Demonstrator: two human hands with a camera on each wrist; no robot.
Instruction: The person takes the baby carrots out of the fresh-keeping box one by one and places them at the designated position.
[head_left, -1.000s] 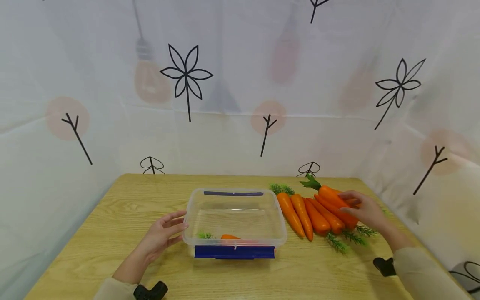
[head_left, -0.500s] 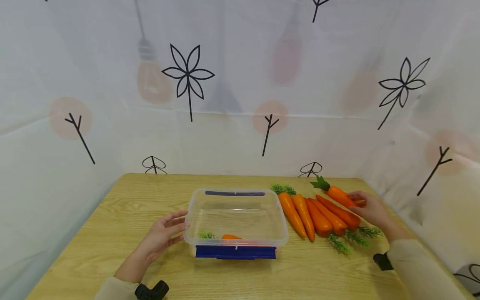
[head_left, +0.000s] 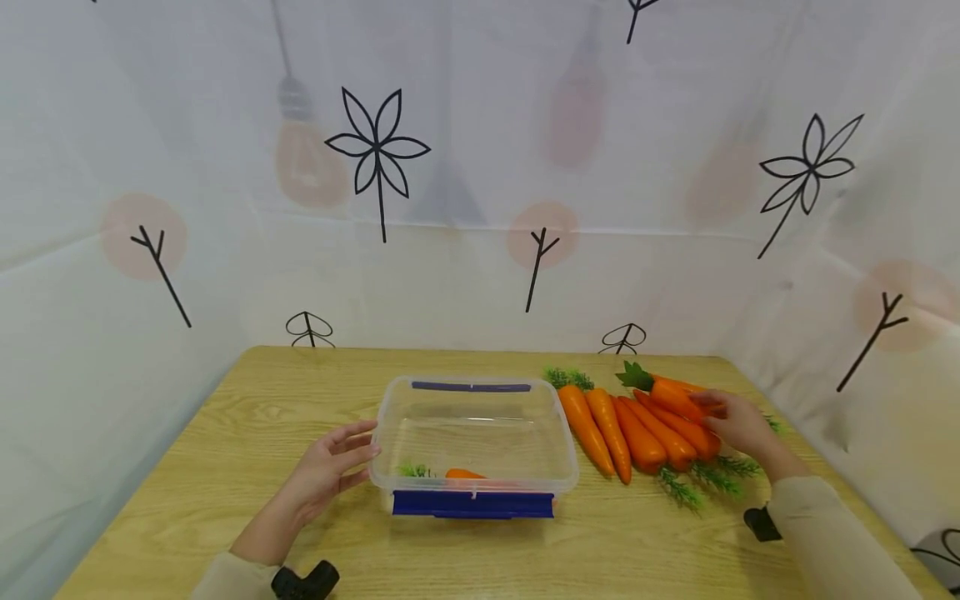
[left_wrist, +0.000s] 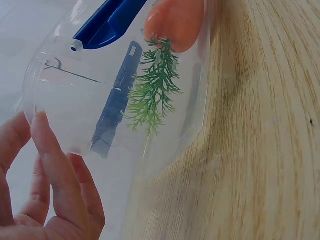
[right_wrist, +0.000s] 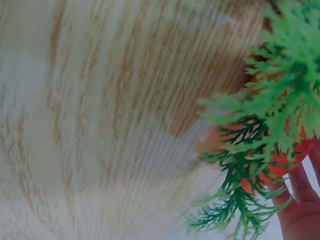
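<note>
My right hand (head_left: 738, 421) holds the thick end of an orange carrot (head_left: 670, 398) with a broad green leafy top. This carrot overlaps the row of other carrots (head_left: 641, 442) in the head view. Feathery carrot greens (right_wrist: 295, 75) cover much of that hand in the right wrist view. My left hand (head_left: 326, 467) touches the left side of a clear plastic box (head_left: 472, 483) with blue clips, its fingertips right at the rim. Inside the box, near its front wall, lies a carrot (left_wrist: 175, 22) with feathery greens (left_wrist: 155, 85).
The carrots lie fanned out just right of the box on a wooden table (head_left: 300, 379), some greens (head_left: 678, 487) pointing forward. Behind the table hangs a white printed cloth (head_left: 465, 283). A black camera (head_left: 303, 581) sits at the left wrist.
The held carrot and my right hand shifted right, then slightly back to the left and lower over the row. My left hand stays at the box.
</note>
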